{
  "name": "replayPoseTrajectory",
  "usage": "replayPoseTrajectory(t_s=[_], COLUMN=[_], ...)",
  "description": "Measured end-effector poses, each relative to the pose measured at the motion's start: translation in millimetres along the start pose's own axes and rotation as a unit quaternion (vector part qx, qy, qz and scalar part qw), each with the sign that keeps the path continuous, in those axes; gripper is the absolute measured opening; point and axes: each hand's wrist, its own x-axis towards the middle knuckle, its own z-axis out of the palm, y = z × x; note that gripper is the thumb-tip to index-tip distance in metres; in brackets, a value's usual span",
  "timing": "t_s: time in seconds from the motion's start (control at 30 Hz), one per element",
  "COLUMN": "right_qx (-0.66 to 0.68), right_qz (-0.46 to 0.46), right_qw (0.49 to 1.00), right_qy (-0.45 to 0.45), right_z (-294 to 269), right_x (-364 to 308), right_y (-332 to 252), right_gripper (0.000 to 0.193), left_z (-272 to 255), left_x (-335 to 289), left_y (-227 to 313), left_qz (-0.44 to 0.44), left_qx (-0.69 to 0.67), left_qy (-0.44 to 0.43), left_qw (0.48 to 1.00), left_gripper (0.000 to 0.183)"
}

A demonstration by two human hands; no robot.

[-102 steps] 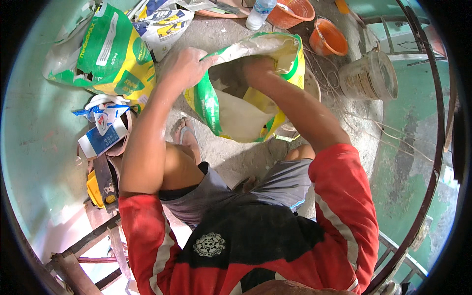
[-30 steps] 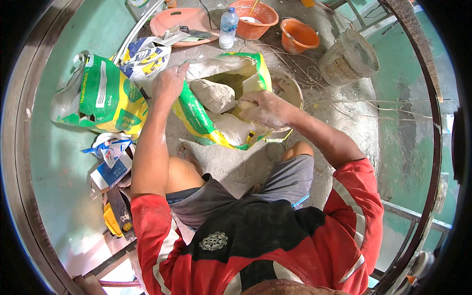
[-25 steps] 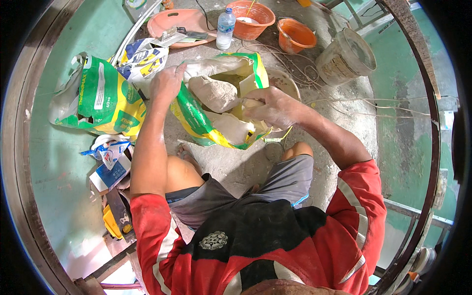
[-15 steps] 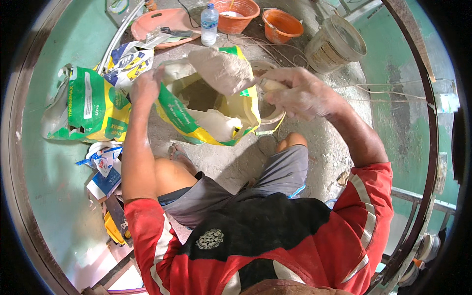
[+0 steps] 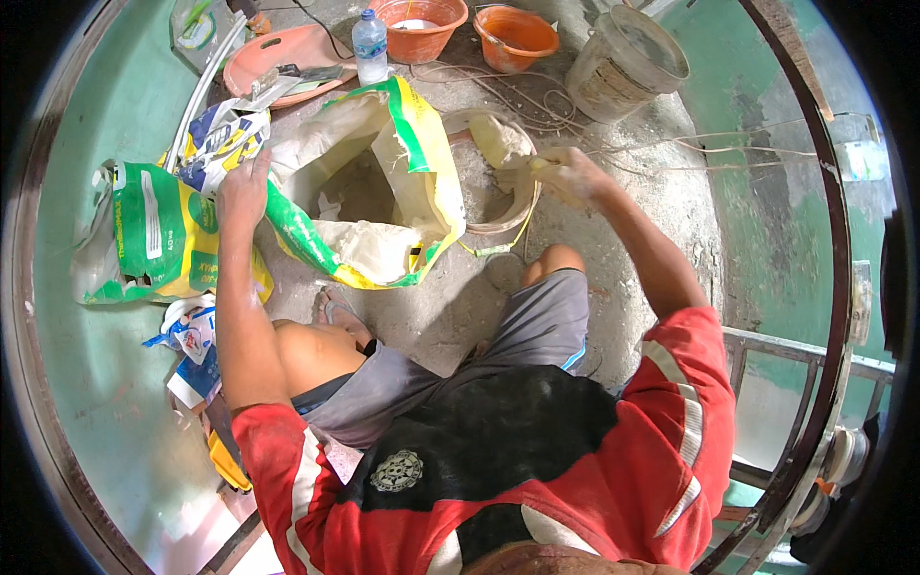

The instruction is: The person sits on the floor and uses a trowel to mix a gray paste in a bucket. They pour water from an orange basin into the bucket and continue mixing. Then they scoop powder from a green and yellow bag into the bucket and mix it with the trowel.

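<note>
My left hand point(image 5: 244, 195) is closed on the left rim of an open green-and-yellow cement-type bag point(image 5: 316, 244). Grey powder point(image 5: 364, 189) lies inside that bag. Off to its right, my right hand point(image 5: 572, 175) is wrapped around the handle of a trowel. The trowel's pale, powder-coated blade point(image 5: 502, 140) is tilted over a round bucket point(image 5: 527, 199), whose far side it partly hides. Greyish material shows in the bucket, but I cannot tell whether it is wet or dry.
Along the back are a pink-orange basin point(image 5: 287, 56) with tools, a water bottle point(image 5: 370, 48), two orange basins point(image 5: 422, 40) point(image 5: 517, 40) and a dirty white bucket point(image 5: 628, 65). Another green bag point(image 5: 153, 225) leans at the left wall. A cable point(image 5: 537, 113) crosses the floor.
My right hand has moved the powder-laden trowel from above the bag to over the bucket, and its blade has tipped. My left hand still holds the bag's rim.
</note>
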Motion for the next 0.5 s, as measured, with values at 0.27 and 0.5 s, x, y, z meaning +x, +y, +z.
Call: replayPoseTrajectory(t_s=[0.27,0.5], right_qx=[-0.29,-0.44], right_qz=[0.019,0.021], right_qw=[0.949,0.892], right_qy=[0.123,0.103], right_z=[54,51], right_x=[106,81], right_y=[119,78], right_gripper=[0.027,0.019], left_z=[0,1], left_x=[-4,-10], left_y=[3,-2], left_qz=[0.017,0.013], left_qx=[0.0,-0.018], left_qy=[0.003,0.009], left_qw=[1.0,1.0], left_gripper=[0.063,0.061])
